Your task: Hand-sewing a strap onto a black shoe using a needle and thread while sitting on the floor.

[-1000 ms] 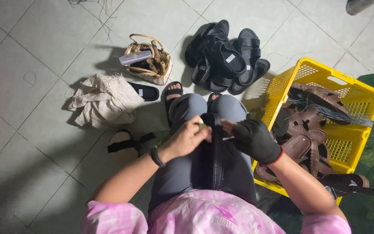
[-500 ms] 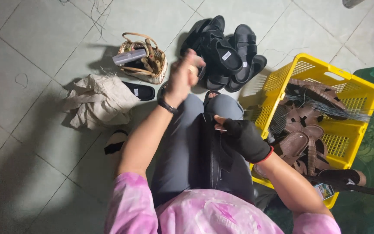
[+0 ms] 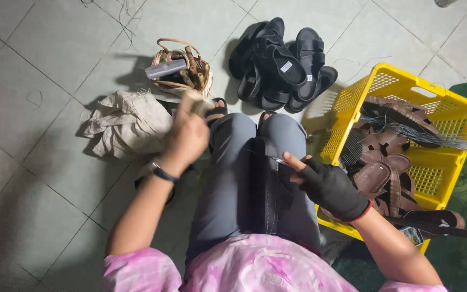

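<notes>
Head view: black leather strap (image 3: 268, 184) on lap, gloved right hand (image 3: 328, 186) pinching it, left hand's (image 3: 187, 135) grip unclear.

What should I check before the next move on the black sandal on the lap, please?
1. Black sandal lies steady along the lap: ok.
2. Right hand, gloved, has fingers on the sandal: ok.
3. Left hand is raised clear of the sandal: ok.
4. What the left hand holds: cannot tell, blurred.
5. Thread from sandal to left hand is taut: cannot tell.
6. Yellow crate of brown sandals looks close by the right arm: ok.
</notes>
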